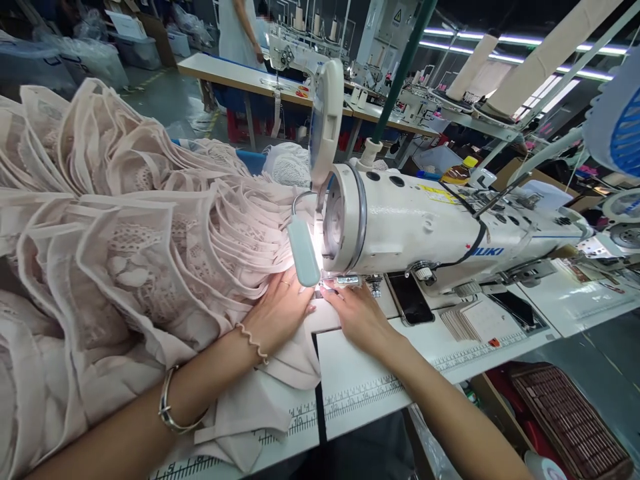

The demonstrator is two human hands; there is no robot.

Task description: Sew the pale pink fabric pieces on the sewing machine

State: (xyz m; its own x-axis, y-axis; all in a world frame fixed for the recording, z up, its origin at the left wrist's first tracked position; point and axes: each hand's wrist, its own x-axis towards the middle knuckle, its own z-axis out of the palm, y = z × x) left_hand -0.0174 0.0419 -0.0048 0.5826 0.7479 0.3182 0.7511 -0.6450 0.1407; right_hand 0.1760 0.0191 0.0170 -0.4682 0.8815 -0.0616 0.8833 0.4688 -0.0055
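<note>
The left hand lay palm down on the pink cloth, its fingertips partly behind a hanging pale green block; I couldn't tell whether it pinched anything. The right hand sat opposite, thumb and fingers close together beneath the head of the sewing machine, though I couldn't make out whether they were clamped on cloth. The step looked like guiding the work under the needle, hidden from me: best done, I judged, with light, flat pressure, fingertips clear, and the pile's weight kept from dragging. The cloth was soft and matte, one loose flap draped toward the front edge of the tabletop. The pile covered the tabletop's left side in ruffled layers, with lacy panels and pale, banded borders. A phone lay right of the hands.
</note>
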